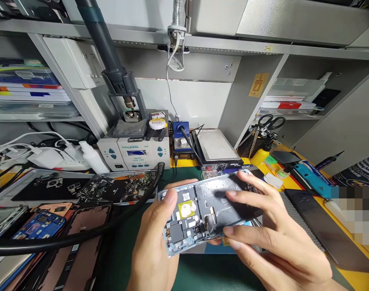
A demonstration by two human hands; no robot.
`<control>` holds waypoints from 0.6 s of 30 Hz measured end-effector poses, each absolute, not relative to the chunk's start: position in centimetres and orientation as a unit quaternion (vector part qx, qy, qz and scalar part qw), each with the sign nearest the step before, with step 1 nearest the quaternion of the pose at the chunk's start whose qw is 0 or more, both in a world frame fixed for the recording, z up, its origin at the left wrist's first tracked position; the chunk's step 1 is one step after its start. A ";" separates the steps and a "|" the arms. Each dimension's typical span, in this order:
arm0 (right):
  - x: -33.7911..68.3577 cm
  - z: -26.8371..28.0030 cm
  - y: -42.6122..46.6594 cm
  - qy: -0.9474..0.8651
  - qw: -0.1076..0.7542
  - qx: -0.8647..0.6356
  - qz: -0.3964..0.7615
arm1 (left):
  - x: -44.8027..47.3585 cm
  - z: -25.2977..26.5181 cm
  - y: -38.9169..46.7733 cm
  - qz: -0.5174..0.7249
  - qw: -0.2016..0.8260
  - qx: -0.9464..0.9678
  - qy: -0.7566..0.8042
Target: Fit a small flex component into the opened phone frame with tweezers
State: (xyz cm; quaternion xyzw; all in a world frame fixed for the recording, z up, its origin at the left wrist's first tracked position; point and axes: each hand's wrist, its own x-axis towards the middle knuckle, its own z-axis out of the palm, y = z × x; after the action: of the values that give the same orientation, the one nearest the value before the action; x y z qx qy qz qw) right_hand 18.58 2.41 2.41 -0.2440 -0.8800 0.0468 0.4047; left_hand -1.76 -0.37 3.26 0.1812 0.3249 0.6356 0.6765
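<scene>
My left hand (157, 230) grips the left end of an opened phone (208, 210), its thumb on the near face and its fingers behind. The phone is tilted, with its inside facing me. A circuit board with a yellow patch (187, 209) fills the left part, and a dark, flat bay takes up the right. A small flex cable (210, 220) sticks up by the lower edge. Fingers of my right hand (272, 218) rest on the bay and close on the phone's right end and lower edge. A small yellowish bit shows at those lower fingertips; what it is, I cannot tell.
A black hose (124, 220) crosses the left side from a hot-air station (136, 151). Phone parts (81, 242) lie stacked at left, near a parts tray (66, 186). A soldering iron (187, 139) stands at the back. Scissors (271, 121) and a dark panel (326, 230) are right.
</scene>
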 end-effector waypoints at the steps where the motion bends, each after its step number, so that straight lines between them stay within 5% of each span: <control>1: 18.6 2.4 2.4 -0.881 0.405 -0.241 0.046 | -1.7 3.5 -0.4 0.637 0.674 0.181 0.326; 18: 18.6 3.0 2.3 -0.891 0.391 -0.229 0.027 | -1.1 4.5 -0.6 0.649 0.657 0.181 0.338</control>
State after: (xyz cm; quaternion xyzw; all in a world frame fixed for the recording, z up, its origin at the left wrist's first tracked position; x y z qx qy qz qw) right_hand 18.62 2.30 2.95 -0.2292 -0.8911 0.0273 0.3907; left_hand -1.09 -0.63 4.48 0.1807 0.3377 0.6493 0.6570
